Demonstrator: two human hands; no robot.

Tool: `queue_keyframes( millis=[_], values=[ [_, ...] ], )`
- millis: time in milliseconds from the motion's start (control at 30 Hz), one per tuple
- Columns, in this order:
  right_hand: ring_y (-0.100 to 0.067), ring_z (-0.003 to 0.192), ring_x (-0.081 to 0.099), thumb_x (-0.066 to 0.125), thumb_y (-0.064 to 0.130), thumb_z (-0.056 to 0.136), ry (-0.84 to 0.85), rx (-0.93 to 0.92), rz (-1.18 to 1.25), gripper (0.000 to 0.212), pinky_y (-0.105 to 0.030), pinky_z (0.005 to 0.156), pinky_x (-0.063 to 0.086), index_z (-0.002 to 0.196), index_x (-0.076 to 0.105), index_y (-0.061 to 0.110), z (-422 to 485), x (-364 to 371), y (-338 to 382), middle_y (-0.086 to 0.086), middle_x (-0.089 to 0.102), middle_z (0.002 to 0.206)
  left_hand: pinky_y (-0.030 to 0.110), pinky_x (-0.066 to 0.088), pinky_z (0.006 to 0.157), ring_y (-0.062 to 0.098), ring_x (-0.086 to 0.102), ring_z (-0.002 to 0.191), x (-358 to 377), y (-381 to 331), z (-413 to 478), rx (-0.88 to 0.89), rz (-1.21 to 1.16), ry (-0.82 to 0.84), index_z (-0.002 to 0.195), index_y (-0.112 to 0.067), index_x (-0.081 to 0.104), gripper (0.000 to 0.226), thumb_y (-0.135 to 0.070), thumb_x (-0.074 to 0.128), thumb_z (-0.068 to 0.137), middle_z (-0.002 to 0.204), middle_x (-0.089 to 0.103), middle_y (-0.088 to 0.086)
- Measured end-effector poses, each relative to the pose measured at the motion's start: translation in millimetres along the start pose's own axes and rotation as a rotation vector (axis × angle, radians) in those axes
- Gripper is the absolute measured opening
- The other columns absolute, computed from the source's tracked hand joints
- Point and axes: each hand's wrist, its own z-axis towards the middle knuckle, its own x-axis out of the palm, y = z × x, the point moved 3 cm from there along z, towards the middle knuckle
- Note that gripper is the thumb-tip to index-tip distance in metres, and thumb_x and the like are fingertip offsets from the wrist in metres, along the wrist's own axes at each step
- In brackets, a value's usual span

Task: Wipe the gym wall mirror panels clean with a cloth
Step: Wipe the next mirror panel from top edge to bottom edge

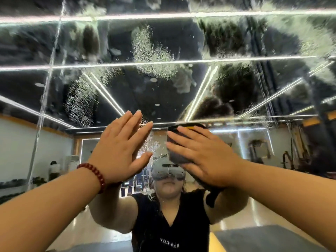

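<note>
The wall mirror [163, 84] fills the head view, its upper part streaked with foam and water droplets. My left hand [120, 148] lies flat against the glass with straight fingers, a red bead bracelet on its wrist. My right hand [203, 155] presses a dark grey cloth with a yellow edge [177, 155] flat onto the mirror with fingers spread. The two hands are side by side, a small gap between them.
A vertical panel seam [45, 91] runs down the left of the mirror. The reflection shows a person in a black top [171, 224], ceiling light strips, gym machines [291, 153] at right, a white wall at left and a shiny floor.
</note>
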Motion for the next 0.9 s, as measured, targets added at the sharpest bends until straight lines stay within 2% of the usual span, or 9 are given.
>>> queue_keyframes(
  millis=[67, 200, 267, 400, 533, 600, 700, 767, 900],
  values=[
    [-0.021, 0.146, 0.028, 0.036, 0.047, 0.096, -0.007, 0.017, 0.005, 0.059, -0.038, 0.115, 0.016, 0.152, 0.037, 0.026, 9.1, -6.3, -14.2, 0.001, 0.032, 0.159, 0.049, 0.024, 0.116, 0.035, 0.029, 0.144, -1.5, 0.2, -0.1, 0.013, -0.001, -0.005, 0.15, -0.022, 0.041, 0.075, -0.066, 0.032, 0.089, 0.157, 0.033, 0.015],
    [-0.025, 0.15, 0.02, 0.017, 0.052, 0.092, -0.064, 0.491, 0.121, 0.07, -0.044, 0.12, 0.016, 0.155, 0.028, 0.024, 41.6, -20.8, -50.7, -0.001, 0.022, 0.163, 0.04, 0.015, 0.118, 0.031, 0.027, 0.146, -7.4, 11.0, -3.1, 0.076, -0.052, -0.04, 0.152, -0.024, 0.034, 0.074, -0.067, 0.033, 0.091, 0.159, 0.03, 0.012],
    [-0.022, 0.151, 0.017, 0.017, 0.051, 0.092, -0.089, 0.594, 0.096, 0.069, -0.043, 0.12, 0.014, 0.156, 0.027, 0.026, 52.2, -19.1, -39.3, 0.002, 0.021, 0.164, 0.043, 0.02, 0.119, 0.03, 0.026, 0.147, -9.6, 27.7, -8.5, 0.104, -0.075, -0.065, 0.153, -0.02, 0.029, 0.075, -0.064, 0.034, 0.093, 0.16, 0.027, 0.012],
    [-0.023, 0.146, 0.031, 0.033, 0.048, 0.091, -0.078, 0.253, 0.067, 0.064, -0.043, 0.115, 0.022, 0.15, 0.04, 0.024, 52.3, -7.5, 18.3, 0.001, 0.034, 0.159, 0.047, 0.024, 0.116, 0.031, 0.026, 0.146, -8.6, 60.6, -21.5, 0.175, -0.02, -0.029, 0.151, -0.007, 0.033, 0.078, -0.063, 0.027, 0.097, 0.158, 0.029, 0.014],
    [-0.019, 0.147, 0.027, 0.039, 0.045, 0.096, 0.021, -0.011, 0.025, 0.059, -0.037, 0.116, 0.013, 0.152, 0.038, 0.028, 43.6, -1.0, 33.8, 0.004, 0.03, 0.16, 0.044, 0.02, 0.117, 0.029, 0.025, 0.146, -6.4, 74.1, -31.4, 0.222, 0.04, 0.023, 0.151, -0.005, 0.032, 0.079, -0.063, 0.022, 0.099, 0.158, 0.03, 0.015],
    [-0.022, 0.146, 0.03, 0.037, 0.045, 0.095, 0.016, 0.034, 0.053, 0.059, -0.038, 0.115, 0.016, 0.151, 0.038, 0.025, 59.4, -5.5, 20.3, 0.003, 0.031, 0.159, 0.04, 0.014, 0.119, 0.027, 0.022, 0.147, -7.6, 78.7, -34.0, 0.217, 0.051, 0.026, 0.152, -0.006, 0.03, 0.079, -0.063, 0.021, 0.098, 0.159, 0.027, 0.014],
    [-0.022, 0.149, 0.023, 0.022, 0.051, 0.092, -0.035, 0.318, 0.136, 0.067, -0.044, 0.117, 0.019, 0.154, 0.033, 0.026, 95.6, -17.7, 8.1, 0.003, 0.026, 0.161, 0.035, 0.007, 0.121, 0.026, 0.021, 0.147, -8.1, 83.8, -36.3, 0.235, 0.047, 0.004, 0.153, -0.006, 0.03, 0.078, -0.061, 0.026, 0.097, 0.159, 0.027, 0.013],
    [-0.02, 0.151, 0.018, 0.013, 0.053, 0.09, -0.059, 0.406, 0.142, 0.072, -0.043, 0.119, 0.015, 0.155, 0.03, 0.028, 113.6, -20.3, 17.8, 0.005, 0.023, 0.163, 0.037, 0.008, 0.121, 0.027, 0.022, 0.147, -5.8, 86.1, -37.5, 0.262, 0.051, -0.017, 0.152, -0.005, 0.032, 0.077, -0.058, 0.031, 0.096, 0.158, 0.028, 0.014],
    [-0.022, 0.147, 0.028, 0.033, 0.045, 0.095, -0.037, 0.07, 0.043, 0.06, -0.038, 0.115, 0.014, 0.151, 0.039, 0.025, 98.5, -10.9, 53.7, 0.002, 0.033, 0.159, 0.038, 0.008, 0.121, 0.028, 0.024, 0.148, -2.1, 89.3, -38.8, 0.271, 0.054, -0.055, 0.152, -0.004, 0.031, 0.078, -0.057, 0.033, 0.095, 0.159, 0.027, 0.014]
  ],
)
